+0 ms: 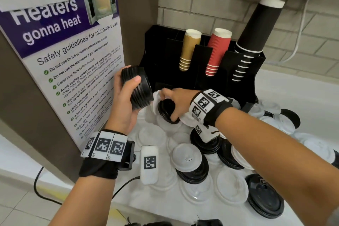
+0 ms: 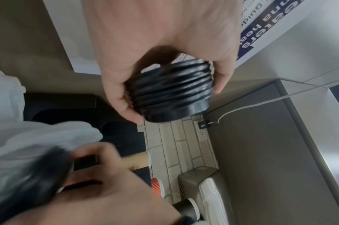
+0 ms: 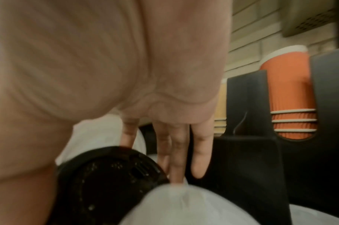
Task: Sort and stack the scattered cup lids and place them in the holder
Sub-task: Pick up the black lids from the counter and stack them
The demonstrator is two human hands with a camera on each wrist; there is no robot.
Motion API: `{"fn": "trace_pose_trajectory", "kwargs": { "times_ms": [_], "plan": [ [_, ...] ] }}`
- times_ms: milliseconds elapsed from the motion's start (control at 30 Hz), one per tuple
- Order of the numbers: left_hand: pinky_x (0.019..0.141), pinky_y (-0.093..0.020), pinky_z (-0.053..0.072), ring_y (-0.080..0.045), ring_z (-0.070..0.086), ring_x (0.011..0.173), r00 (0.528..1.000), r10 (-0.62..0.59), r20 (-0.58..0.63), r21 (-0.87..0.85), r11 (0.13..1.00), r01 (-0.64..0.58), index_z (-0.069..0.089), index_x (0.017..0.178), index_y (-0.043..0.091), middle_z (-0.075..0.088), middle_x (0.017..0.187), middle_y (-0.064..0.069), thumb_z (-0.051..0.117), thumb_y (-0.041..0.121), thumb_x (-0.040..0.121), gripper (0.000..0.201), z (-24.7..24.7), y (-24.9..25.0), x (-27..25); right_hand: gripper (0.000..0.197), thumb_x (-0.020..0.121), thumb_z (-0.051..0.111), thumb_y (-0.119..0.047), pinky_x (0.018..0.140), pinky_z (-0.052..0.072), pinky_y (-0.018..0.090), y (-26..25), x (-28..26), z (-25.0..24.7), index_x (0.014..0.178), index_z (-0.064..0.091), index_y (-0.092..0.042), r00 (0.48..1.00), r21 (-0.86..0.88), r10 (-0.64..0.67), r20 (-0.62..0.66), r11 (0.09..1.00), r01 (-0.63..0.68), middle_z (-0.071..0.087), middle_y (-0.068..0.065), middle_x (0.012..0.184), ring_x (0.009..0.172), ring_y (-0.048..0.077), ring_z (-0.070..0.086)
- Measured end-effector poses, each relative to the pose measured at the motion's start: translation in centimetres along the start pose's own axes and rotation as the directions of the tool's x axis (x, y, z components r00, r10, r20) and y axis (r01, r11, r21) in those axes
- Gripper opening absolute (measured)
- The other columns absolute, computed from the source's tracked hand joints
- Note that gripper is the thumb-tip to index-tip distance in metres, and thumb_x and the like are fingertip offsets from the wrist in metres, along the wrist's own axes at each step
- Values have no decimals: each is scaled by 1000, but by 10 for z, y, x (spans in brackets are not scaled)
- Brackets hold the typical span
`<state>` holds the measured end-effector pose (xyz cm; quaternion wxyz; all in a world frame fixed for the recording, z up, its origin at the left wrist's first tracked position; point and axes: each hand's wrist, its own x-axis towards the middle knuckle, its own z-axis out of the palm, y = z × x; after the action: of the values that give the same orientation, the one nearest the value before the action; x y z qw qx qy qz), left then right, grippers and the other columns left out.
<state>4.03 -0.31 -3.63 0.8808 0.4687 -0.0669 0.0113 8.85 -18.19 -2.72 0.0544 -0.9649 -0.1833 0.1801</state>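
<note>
Black lid stack — white lids — red ribbed cups.

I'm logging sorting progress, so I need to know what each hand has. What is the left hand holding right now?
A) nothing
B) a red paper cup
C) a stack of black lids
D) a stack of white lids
C: the left hand grips a stack of black lids raised beside the poster, its ridged black rims clear in the left wrist view, while the right hand picks up a single black lid.
</note>
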Motion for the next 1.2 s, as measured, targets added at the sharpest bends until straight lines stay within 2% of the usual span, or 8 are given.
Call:
{"fn": "trace_pose_trajectory", "kwargs": {
  "times_ms": [100,167,267,400,467,667,1033,1200],
  "plan": [
    [67,-35,55,-21,60,96,999,-15,-28,-43,999,14,43,132,16,55,114,-9,70,41,66,75,1,0,1,67,66,83,-23,69,56,49,1,-15,-14,113,35,-19,988,243,-20,-151,968,57,58,11,91,73,23,56],
    [67,-35,54,-23,58,100,1000,-21,5,-33,999,22,42,131,18,52,117,-11,70,39,66,73,6,-3,0,66,68,82,-17,67,55,49,2,-26,-21,113,34,-17,969,388,4,-246,917,95,58,15,93,70,21,55],
    [64,-33,55,-20,59,98,997,-67,34,3,998,67,46,124,26,55,117,-6,70,34,68,62,13,-9,-4,61,73,78,-7,63,57,29,6,-48,-23,114,35,-19,928,623,50,-370,753,209,54,6,94,69,10,60],
    [76,-42,55,-19,62,99,983,-160,85,30,987,158,51,120,33,62,115,-2,63,32,75,47,20,-20,-9,59,75,77,-9,78,57,32,2,-84,1,114,43,-38,879,796,140,-455,507,331,53,4,106,85,18,64],
    [79,-45,54,-21,63,102,974,-187,124,47,982,183,52,120,34,62,116,-3,62,32,76,46,27,-24,-12,60,75,76,-14,84,55,31,-5,-97,16,119,45,-41,859,808,159,-488,454,375,54,3,113,92,15,63],
    [73,-38,57,-19,68,101,927,-241,288,142,968,207,58,121,39,66,117,0,69,37,72,51,37,-30,-19,65,75,68,-19,93,53,39,-12,-113,29,133,46,-38,822,810,221,-525,427,403,57,4,124,108,21,61],
    [75,-41,57,-23,67,106,910,-252,328,116,967,226,56,122,39,60,126,-6,71,41,69,56,43,-36,-27,66,79,69,-10,93,54,41,-13,-123,31,134,46,-38,818,801,201,-539,422,424,58,-1,116,106,18,63],
    [72,-39,58,-22,69,99,923,-233,307,99,972,213,58,119,36,63,120,-6,71,38,68,53,41,-33,-19,72,78,78,-22,92,52,28,-8,-121,25,134,37,-43,850,798,213,-481,508,325,58,-6,116,106,10,62]
  ]
}}
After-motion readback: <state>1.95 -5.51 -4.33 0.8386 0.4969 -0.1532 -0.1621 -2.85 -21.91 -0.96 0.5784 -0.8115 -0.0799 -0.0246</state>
